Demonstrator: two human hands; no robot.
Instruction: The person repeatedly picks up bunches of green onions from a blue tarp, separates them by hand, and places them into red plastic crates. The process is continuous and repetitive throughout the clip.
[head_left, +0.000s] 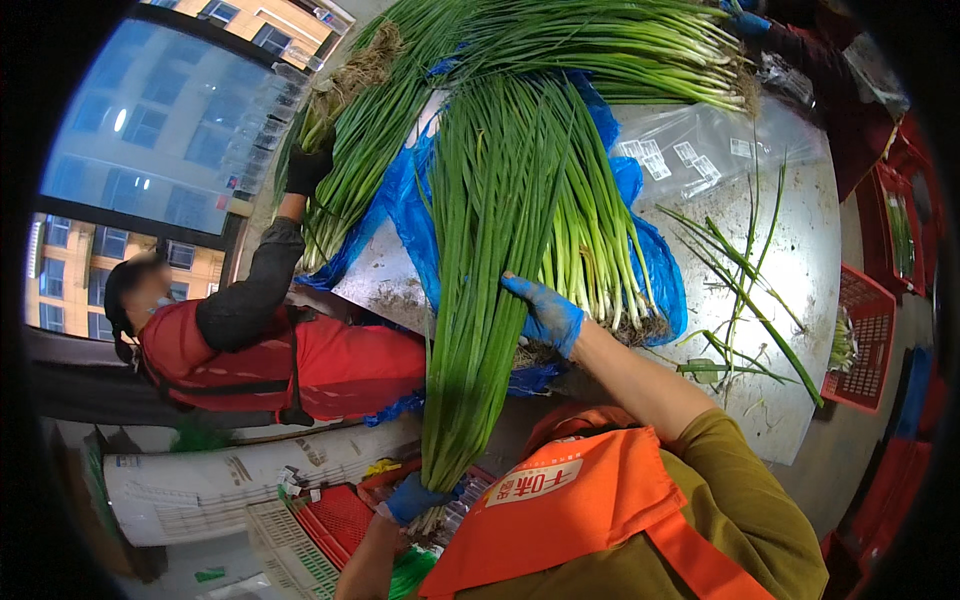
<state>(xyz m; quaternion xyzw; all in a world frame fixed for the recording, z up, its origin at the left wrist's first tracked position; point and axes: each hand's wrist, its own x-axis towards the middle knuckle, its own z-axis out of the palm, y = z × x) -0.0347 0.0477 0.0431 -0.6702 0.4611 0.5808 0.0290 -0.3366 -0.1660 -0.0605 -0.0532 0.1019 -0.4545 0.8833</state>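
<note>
A long bundle of green onions (480, 315) stretches from the table toward me, its leaves at the far end. Low in the view, my left hand (418, 498), in a blue glove, grips the bundle just above its roots. My right hand (551, 315), also blue-gloved, holds the bundle's right side partway along, the thumb lying against the leaves and the other fingers mostly hidden. Beside that hand lies a pile of green onions (592, 255) with white stems and soil on the roots. Blue plastic sheeting (664, 262) is under the pile.
More green onions (645, 64) cover the table's far side. Loose leaves (742, 289) and clear plastic bags with labels (697, 150) lie on the metal table (787, 225). At left, a co-worker (247, 352) lifts a rooted bunch (352, 75). Red crates (862, 345) (337, 517) stand nearby.
</note>
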